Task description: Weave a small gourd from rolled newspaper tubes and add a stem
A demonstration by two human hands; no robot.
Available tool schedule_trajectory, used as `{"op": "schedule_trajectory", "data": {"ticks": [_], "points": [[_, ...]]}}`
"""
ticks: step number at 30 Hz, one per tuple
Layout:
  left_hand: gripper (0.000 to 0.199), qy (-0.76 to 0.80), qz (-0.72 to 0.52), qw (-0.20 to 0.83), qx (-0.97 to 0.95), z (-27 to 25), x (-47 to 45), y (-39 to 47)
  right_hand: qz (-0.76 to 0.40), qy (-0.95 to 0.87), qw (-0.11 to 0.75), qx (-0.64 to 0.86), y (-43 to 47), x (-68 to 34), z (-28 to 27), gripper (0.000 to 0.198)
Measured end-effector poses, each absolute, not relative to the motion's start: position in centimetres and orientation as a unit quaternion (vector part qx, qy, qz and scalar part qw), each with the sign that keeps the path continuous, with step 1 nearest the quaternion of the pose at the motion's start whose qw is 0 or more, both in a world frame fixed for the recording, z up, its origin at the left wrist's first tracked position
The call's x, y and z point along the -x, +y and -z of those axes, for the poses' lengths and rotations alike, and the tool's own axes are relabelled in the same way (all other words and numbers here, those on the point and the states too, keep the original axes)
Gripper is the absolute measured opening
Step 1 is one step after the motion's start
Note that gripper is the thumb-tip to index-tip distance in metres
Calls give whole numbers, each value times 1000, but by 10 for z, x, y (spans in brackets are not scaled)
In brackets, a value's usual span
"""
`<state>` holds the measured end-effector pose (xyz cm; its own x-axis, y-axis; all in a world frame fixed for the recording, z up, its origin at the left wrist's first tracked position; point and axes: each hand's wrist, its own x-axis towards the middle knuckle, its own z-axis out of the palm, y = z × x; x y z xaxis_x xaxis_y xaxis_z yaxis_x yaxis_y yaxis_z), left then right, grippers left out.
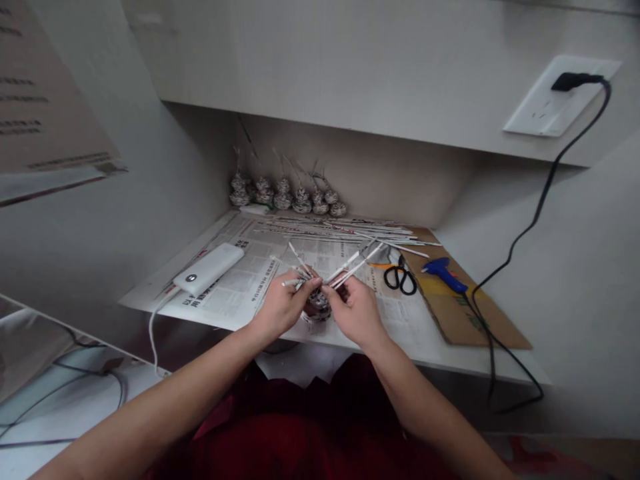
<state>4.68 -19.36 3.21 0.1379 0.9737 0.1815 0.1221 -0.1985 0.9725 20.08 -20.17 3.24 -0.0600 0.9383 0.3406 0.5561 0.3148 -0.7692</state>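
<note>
Between my two hands, near the front edge of the desk, is a small woven gourd of rolled newspaper strips (317, 311). Loose paper strips (350, 268) stick out from its top to both sides. My left hand (287, 300) is closed around the gourd's upper left, thumb and fingers pinching at the strips. On the other side, my right hand (356, 303) pinches white paper strips, its thumb meeting the left thumb at the top. My fingers and palms hide part of the weave.
Newspaper sheets (240, 283) cover the desk. A white power bank (210, 268) with a cable lies left. Black-handled scissors (400, 279) and a blue glue gun (444, 273) on cardboard (480, 320) lie right. Behind are loose paper sticks (340, 230) and several finished woven gourds (283, 193).
</note>
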Motion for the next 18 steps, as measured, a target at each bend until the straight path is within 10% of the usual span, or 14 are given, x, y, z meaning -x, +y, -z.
{"op": "schedule_trajectory", "data": {"ticks": [18], "points": [[18,424,-332,489,-686,-56,-24,-183,-230,-766,388,457,-209,-202,-53,10]]}}
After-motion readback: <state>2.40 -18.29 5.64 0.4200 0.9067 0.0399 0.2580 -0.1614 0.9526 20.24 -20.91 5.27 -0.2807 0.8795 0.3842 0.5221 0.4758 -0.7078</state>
